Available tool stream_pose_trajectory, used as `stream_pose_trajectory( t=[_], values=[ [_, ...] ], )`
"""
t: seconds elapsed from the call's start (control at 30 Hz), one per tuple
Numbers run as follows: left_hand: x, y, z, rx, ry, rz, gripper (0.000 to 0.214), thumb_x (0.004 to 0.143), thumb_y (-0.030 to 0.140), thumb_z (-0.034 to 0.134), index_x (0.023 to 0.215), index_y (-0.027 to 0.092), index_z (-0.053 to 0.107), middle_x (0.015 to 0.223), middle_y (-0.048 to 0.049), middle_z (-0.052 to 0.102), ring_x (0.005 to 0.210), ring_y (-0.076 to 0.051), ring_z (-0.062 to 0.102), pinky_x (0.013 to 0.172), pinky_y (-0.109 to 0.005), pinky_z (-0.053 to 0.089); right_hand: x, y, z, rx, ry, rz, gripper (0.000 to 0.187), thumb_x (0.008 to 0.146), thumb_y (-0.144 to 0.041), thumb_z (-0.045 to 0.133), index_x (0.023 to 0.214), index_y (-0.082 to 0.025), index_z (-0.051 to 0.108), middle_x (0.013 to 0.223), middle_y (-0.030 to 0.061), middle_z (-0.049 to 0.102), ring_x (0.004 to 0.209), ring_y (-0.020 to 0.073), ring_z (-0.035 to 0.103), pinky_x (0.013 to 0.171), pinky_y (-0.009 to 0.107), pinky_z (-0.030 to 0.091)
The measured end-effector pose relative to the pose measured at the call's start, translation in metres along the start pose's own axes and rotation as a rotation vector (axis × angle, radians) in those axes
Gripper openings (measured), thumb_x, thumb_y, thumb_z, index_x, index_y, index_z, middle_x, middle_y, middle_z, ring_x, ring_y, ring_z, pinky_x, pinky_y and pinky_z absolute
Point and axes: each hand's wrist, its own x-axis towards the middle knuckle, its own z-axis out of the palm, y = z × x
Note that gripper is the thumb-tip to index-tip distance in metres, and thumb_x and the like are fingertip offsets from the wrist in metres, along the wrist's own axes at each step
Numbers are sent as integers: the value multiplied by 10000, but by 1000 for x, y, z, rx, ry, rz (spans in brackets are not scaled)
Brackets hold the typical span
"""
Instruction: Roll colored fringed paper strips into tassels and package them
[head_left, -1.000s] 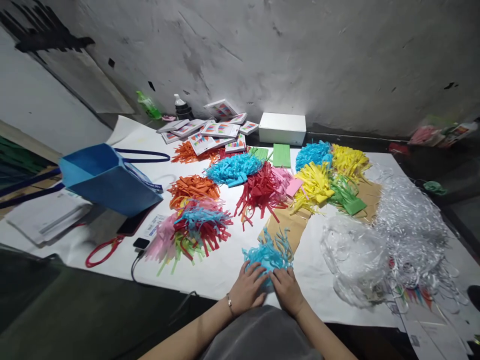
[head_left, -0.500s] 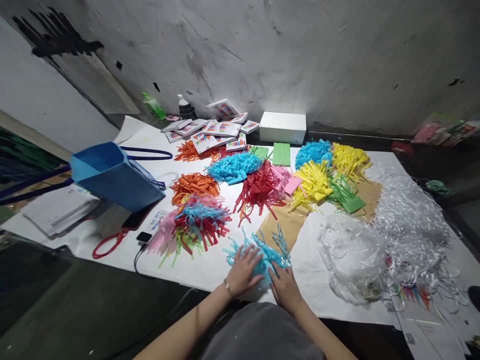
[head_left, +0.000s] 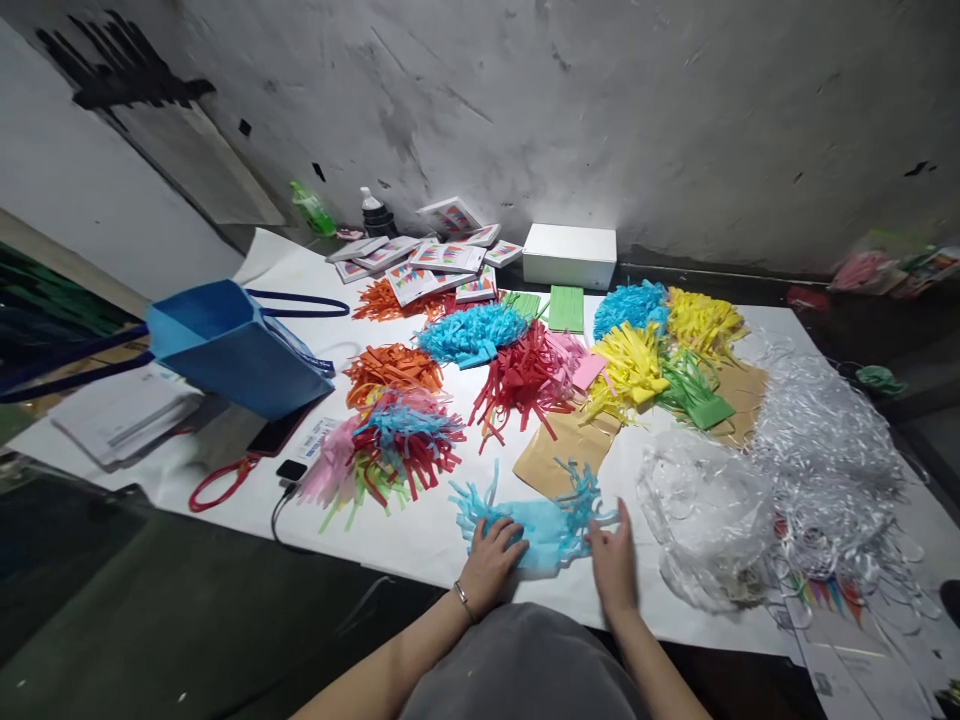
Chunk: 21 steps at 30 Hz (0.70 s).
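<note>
A light blue tissue-paper tassel [head_left: 541, 530] lies spread on the white tabletop in front of me, fringed at both ends, with a plain band in its middle. My left hand [head_left: 491, 562] rests on its left part, fingers stretched flat over the paper. At the tassel's right end is my right hand [head_left: 613, 562], thumb and index finger apart, with blue fringe strips between them. Just beyond the tassel lies a brown paper piece [head_left: 562, 455]. Left of it sits a mixed pile of pink, red, blue and green tassels [head_left: 405, 440].
More tassel bundles, including red [head_left: 517, 375] and yellow [head_left: 630, 370], spread across the middle. Clear plastic bags [head_left: 705, 510] and white string [head_left: 825, 440] heap at right. A blue bag [head_left: 232, 345], red-handled scissors [head_left: 221, 485] and a small black device [head_left: 291, 470] with a cable are left. A white box [head_left: 568, 258] stands behind.
My right hand has moved right, out to the tassel's fringe. The blue paper lies flatter and wider, its right fringe shifted right. My left hand stays on the left part.
</note>
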Motion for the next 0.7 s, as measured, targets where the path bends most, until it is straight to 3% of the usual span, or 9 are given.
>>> stream_pose_trajectory(
  t=[0.07,0.1,0.2,0.27,0.37,0.47,0.57,0.7],
  values=[
    [1,-1,1,-16,-6,-7,295,837,168,564,1089,299,644,1210,-63,623,1178,-263,480,1052,-552,206,1,-1,-12,-46,137,25,602,955,-321,394,1470,-137,141,1248,200,549,774,208,637,688,339,500],
    [1,-1,1,-26,-7,-11,294,837,170,563,1087,301,645,1207,-60,623,1177,-261,480,1053,-551,202,1,-5,-16,-69,92,-44,580,935,-322,441,1446,-153,224,1278,197,527,897,231,627,772,370,494],
    [2,-2,0,-60,-26,-11,299,820,179,581,1086,300,642,1199,-52,626,1175,-258,480,1056,-546,184,-3,-19,-10,-92,-384,-478,491,868,-288,537,1336,-184,427,1296,157,532,1195,277,493,999,467,378],
    [3,-4,-1,-86,-47,3,284,819,178,583,1072,293,642,1185,-44,638,1164,-250,487,1058,-539,167,-7,-25,1,-98,-553,-627,386,850,-199,523,1236,-192,528,1207,115,608,1189,253,503,1048,470,324],
    [4,-5,-8,-127,-63,10,226,838,172,562,1022,273,647,1145,-30,664,1123,-232,513,1053,-516,161,-10,-22,16,-121,-482,-582,321,832,-88,464,1109,-186,594,1062,68,677,1078,207,567,1019,416,344],
    [10,-2,-21,-185,-80,-23,179,846,199,552,992,245,644,1082,-35,686,1070,-233,535,1033,-493,184,-11,-17,18,-185,-391,-437,253,866,-116,448,1059,-172,600,974,70,681,1032,222,560,941,411,361],
    [23,4,-31,-216,-121,-176,168,884,288,507,968,229,641,1003,-37,699,1005,-224,563,992,-439,246,-6,-19,19,-260,-341,-320,189,927,-182,429,956,-178,616,888,60,670,957,223,559,879,390,345],
    [42,8,-30,-173,-138,-385,228,916,282,429,907,214,646,920,-48,710,930,-221,602,902,-392,300,5,-27,33,-342,-325,-254,269,953,-234,430,757,-200,611,737,38,638,812,213,561,777,352,325]
  ],
)
